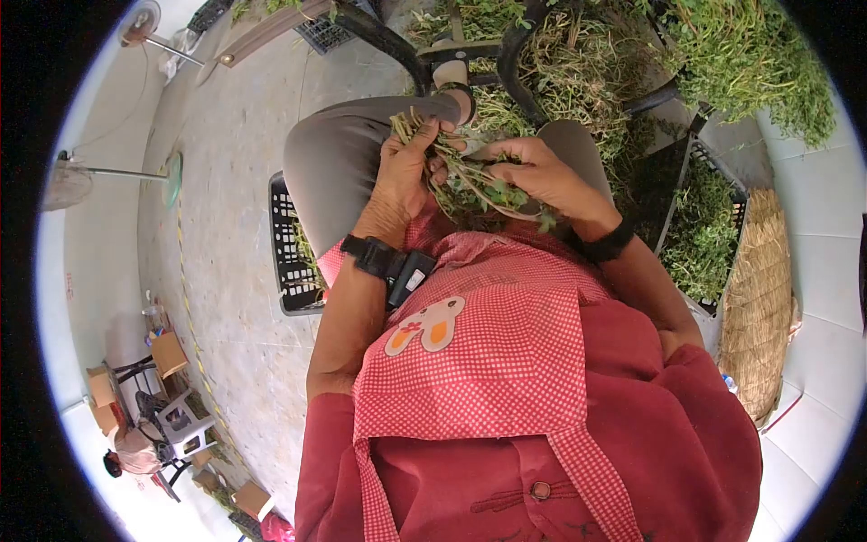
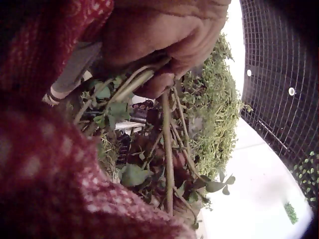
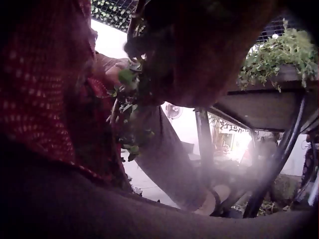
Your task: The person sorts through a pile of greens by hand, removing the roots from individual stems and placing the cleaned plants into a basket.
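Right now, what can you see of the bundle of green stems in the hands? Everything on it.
The bundle of green stems is a loose bunch of thin, pale-green stalks with small rounded leaves, fresh-looking. It lies across the lap above a red checked apron. The left hand grips the cut stalk ends, which stick up past the fingers. The right hand pinches stalks near the leafy end. In the left wrist view the stalks hang from the fingers, leaves scattered along them.
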The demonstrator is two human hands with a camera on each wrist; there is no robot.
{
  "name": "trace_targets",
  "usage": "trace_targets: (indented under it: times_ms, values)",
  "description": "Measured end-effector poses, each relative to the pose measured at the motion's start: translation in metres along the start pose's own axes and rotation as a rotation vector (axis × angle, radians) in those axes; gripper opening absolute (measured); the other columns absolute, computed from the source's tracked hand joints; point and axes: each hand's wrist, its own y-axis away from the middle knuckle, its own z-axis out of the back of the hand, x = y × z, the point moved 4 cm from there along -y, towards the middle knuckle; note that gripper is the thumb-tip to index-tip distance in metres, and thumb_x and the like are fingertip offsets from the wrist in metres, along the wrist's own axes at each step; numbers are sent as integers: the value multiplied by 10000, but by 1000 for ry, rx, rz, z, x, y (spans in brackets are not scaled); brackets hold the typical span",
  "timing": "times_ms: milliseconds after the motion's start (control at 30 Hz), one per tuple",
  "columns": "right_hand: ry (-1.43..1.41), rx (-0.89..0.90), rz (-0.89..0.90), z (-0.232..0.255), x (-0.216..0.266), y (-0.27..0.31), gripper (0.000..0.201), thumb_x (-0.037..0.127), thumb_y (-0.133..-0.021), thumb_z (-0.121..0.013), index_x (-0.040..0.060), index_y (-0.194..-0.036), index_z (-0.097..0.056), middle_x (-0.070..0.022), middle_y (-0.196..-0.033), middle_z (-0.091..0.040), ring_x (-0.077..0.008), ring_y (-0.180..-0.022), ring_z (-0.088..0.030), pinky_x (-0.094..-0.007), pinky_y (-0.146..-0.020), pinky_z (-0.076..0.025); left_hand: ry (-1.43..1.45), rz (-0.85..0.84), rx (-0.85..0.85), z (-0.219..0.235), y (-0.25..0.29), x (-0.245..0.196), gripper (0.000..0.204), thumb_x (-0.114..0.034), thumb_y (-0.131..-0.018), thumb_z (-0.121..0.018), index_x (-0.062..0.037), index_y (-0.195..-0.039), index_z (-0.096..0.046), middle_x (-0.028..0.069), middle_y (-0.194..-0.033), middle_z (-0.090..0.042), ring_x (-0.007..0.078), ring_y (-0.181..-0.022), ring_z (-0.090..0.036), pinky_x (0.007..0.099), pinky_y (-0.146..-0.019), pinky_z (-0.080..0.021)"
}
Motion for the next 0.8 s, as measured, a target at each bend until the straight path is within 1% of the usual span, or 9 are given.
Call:
trace_targets:
  times_ms: [67,200,300,400,467,600,700,767,800]
  values:
    - [107,-87,144,2,8,0,294,218,-804,-610,22,-1022,-636,11,-666,-570,-33,-551,-480,-205,-484,-398,12,-21,-3,0,0,-2,157,-232,-884,-577,-77,-867,-597,82,-710,-639,61,-466,-433,189,-383,-337]
    - [15,-106,64,-5,21,7,288,221,-801,-597,17,-1000,-637,17,-687,-577,-24,-573,-479,-198,-490,-390,7,-15,-2,-1,2,-2,157,-226,-882,-581,-72,-856,-593,86,-732,-640,65,-486,-438,193,-396,-349]
    - [246,-77,20,-4,10,1,291,231,-807,-602,1,-982,-633,22,-702,-581,-25,-566,-479,-198,-479,-383,14,-24,-30,-1,2,-1,168,-221,-884,-580,-55,-864,-594,79,-748,-633,74,-503,-441,206,-415,-374]
    - [-50,3,-28,-4,-16,-9,299,243,-813,-623,4,-992,-634,21,-702,-584,-26,-563,-480,-203,-469,-379,42,-53,3,-1,2,0,186,-220,-887,-577,-35,-883,-595,69,-763,-623,86,-511,-446,222,-430,-395]
    - [-243,-8,-43,-6,-10,-3,276,227,-823,-632,15,-1000,-635,13,-694,-582,-27,-563,-483,-203,-458,-372,41,-74,24,-2,2,0,161,-220,-867,-604,-61,-870,-630,-3,-785,-595,65,-552,-451,197,-440,-381]
    - [-63,-55,-17,-12,17,4,241,210,-831,-628,30,-991,-642,20,-722,-591,-21,-573,-483,-197,-469,-378,-22,-73,22,-3,0,0,193,-217,-887,-579,-25,-887,-596,52,-754,-607,95,-514,-459,239,-435,-407]
    - [-180,-115,65,-10,8,0,218,163,-824,-621,14,-982,-639,-30,-725,-620,-80,-570,-520,-235,-502,-414,54,-77,80,-4,1,2,191,-214,-885,-581,-23,-887,-595,45,-723,-600,93,-511,-463,241,-431,-410]
    - [209,-209,497,-6,19,5,223,137,-811,-610,1,-986,-628,-110,-747,-637,-176,-587,-558,-289,-561,-451,-2,-63,44,-4,2,1,193,-217,-883,-584,-24,-884,-594,43,-704,-595,93,-499,-463,244,-422,-410]
    - [208,-208,497,-7,18,5,223,137,-811,-610,1,-986,-628,-110,-747,-637,-176,-587,-558,-289,-561,-451,-2,-63,43,-4,2,1,193,-217,-883,-584,-24,-884,-594,43,-704,-595,93,-499,-463,244,-422,-410]
